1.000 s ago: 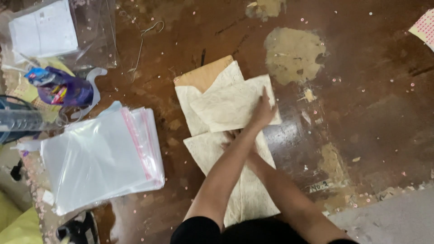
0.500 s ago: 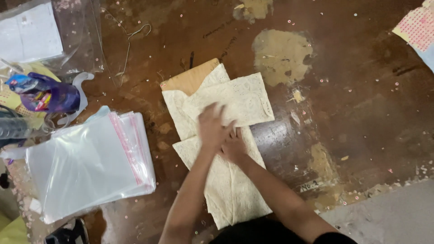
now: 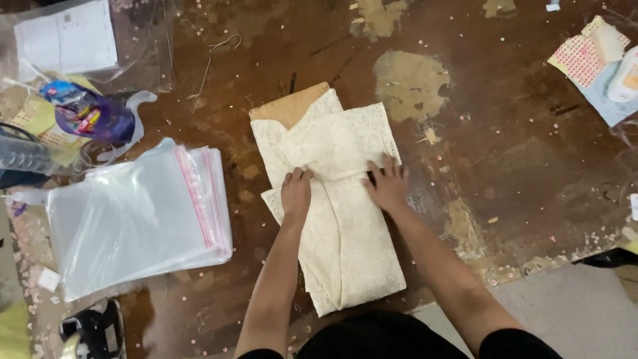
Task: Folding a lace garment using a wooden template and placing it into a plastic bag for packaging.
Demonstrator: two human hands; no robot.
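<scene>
While both hands press, cream lace cloth [image 3: 339, 219] lies under fingers [image 3: 392, 169].

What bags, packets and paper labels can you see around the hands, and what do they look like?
Stack of clear plastic bags: left of the left hand, flat, see-through, pink sealing strips.
Purple packet: far left, crumpled, shiny purple, blue and red.
Clear bag with white paper: top left corner, rectangular.
Pink dotted sheet: top right, squarish, lying on a pale blue sheet.
Brown card: under the cream lace cloth that the right hand presses.
</scene>
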